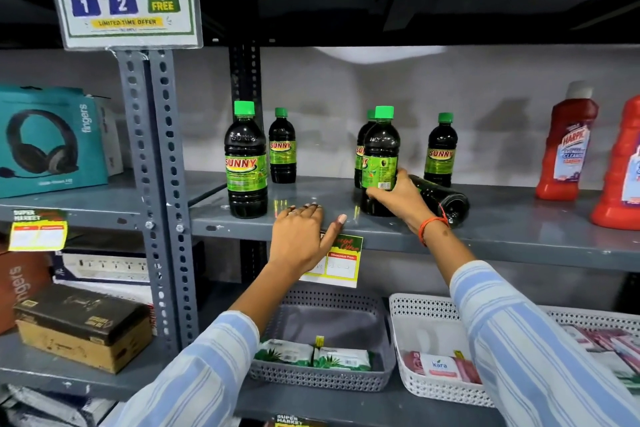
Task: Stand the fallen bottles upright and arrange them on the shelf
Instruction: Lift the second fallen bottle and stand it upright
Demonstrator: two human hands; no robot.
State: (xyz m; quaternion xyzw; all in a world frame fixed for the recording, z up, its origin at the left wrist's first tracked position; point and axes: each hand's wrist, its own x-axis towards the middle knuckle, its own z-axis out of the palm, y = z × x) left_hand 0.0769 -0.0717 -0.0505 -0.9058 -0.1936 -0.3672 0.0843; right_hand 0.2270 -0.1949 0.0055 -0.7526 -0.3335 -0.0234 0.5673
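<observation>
Dark green-capped Sunny bottles stand on the grey shelf (502, 236). One upright bottle (245, 163) is at the front left, a smaller-looking one (282, 149) behind it. My right hand (398, 199) grips the lower part of an upright bottle (380, 149) at the shelf's middle; another bottle (361, 149) stands half hidden right behind it. One bottle (446, 201) lies on its side just right of my right hand, base toward me. A further upright bottle (440, 152) stands at the back right. My left hand (301, 236) rests flat on the shelf's front edge, holding nothing.
Two red Harpic bottles (564, 146) stand at the shelf's right end. A price tag (337, 263) hangs under the front edge. Below are a grey basket (325, 381) and a white basket (426, 388) with packets. A headphone box (48, 142) sits in the left bay.
</observation>
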